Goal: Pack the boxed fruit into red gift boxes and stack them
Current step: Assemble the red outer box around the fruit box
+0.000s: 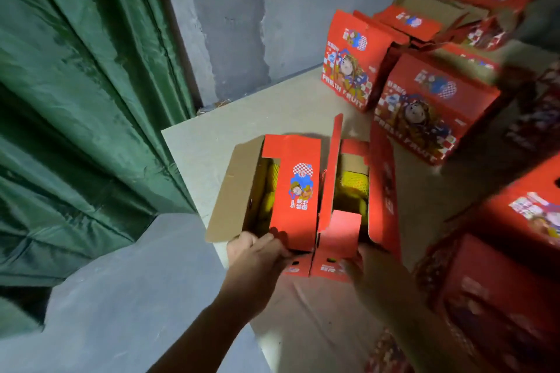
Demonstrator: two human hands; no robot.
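Left hand [257, 251] fingers grasp the gift box [291, 191] flap; blurred right hand [363, 269] grip unclear.

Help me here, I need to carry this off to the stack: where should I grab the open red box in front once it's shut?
Probably by the upright red handle flap along the middle of the open box, reached from above; it stands clear of the lid panels, while the fruit weights the bottom.
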